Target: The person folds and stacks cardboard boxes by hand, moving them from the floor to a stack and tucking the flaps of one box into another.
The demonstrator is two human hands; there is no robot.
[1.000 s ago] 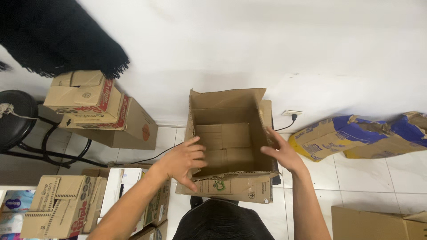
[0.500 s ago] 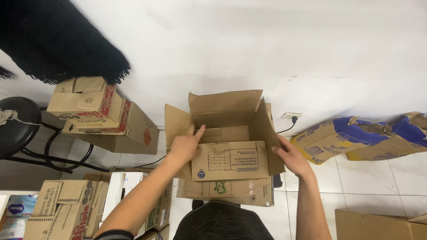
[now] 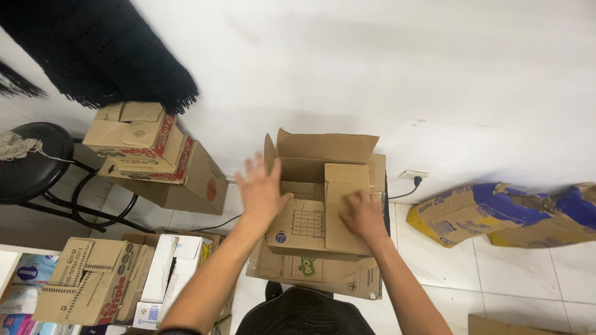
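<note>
Cardboard box (image 3: pixel 323 236) on white tiled floor (image 3: pixel 534 285), white wall (image 3: pixel 403 68) behind.
Right hand (image 3: pixel 365 216) presses a flap, fingers flat; left hand (image 3: pixel 261 186) open above; black stool (image 3: pixel 31 167) at nine o'clock.

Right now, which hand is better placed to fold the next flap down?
Probably the left hand: it hovers open beside the upright left flap of the box. The right hand is pressing on a folded flap.

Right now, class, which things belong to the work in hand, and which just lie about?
In hand:
- open cardboard box
- left hand by its flap
- right hand pressing a flap

Lying about:
- stacked boxes
- black stool
- flattened blue-yellow carton
</note>
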